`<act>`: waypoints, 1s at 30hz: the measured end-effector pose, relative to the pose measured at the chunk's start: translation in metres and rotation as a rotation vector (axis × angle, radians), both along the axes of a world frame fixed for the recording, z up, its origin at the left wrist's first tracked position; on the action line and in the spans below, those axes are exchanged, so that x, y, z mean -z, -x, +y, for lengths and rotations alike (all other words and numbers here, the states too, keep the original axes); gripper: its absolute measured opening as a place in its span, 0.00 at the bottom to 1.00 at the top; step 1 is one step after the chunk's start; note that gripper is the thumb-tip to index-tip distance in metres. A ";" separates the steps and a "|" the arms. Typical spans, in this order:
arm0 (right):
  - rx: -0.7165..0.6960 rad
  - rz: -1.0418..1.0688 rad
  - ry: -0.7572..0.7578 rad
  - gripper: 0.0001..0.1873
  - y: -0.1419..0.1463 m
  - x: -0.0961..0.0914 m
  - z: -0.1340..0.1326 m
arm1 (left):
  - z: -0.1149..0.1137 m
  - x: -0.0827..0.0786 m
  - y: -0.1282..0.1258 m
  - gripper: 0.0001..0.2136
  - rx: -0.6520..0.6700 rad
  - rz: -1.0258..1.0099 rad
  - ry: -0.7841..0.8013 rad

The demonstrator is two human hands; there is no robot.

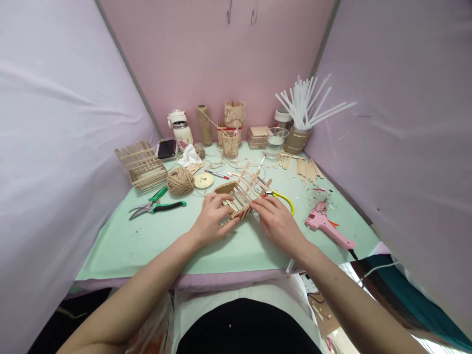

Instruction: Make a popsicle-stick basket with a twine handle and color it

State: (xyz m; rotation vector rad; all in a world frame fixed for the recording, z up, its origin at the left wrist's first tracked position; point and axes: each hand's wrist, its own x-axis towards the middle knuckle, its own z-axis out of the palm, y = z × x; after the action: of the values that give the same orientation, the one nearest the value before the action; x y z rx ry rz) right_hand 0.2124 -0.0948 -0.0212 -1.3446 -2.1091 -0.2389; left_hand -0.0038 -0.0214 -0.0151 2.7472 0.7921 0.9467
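A small open frame of craft sticks [241,192] rests on the pale green table top [147,236], tilted up toward the back. My left hand [213,219] grips its near left corner, fingers curled around the sticks. On the near right edge of the frame my right hand [276,220] presses with fingers together. Both hands touch the frame at its front.
Green-handled pliers [155,205] and a twine ball [180,181] lie left of the frame. A pink glue gun [328,227] lies right. Yellow-handled scissors [283,197] sit behind my right hand. Stick baskets [142,164], jars, a phone [167,148] and a cup of white glue sticks [300,123] line the back.
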 end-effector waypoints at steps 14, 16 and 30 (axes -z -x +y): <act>-0.053 0.008 -0.018 0.22 0.016 0.005 -0.007 | 0.001 0.000 0.000 0.09 0.015 -0.002 -0.005; -0.060 0.003 -0.016 0.21 0.018 0.005 -0.008 | 0.001 0.000 0.000 0.09 0.016 0.007 0.003; -0.103 0.075 -0.076 0.17 0.029 -0.003 -0.009 | 0.001 0.000 0.003 0.10 0.025 0.005 0.039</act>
State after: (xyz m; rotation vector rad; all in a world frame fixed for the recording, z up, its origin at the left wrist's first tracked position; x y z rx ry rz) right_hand 0.1836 -0.1037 -0.0185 -1.1798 -2.0782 -0.2198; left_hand -0.0071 -0.0202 -0.0149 2.7205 0.7672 0.9098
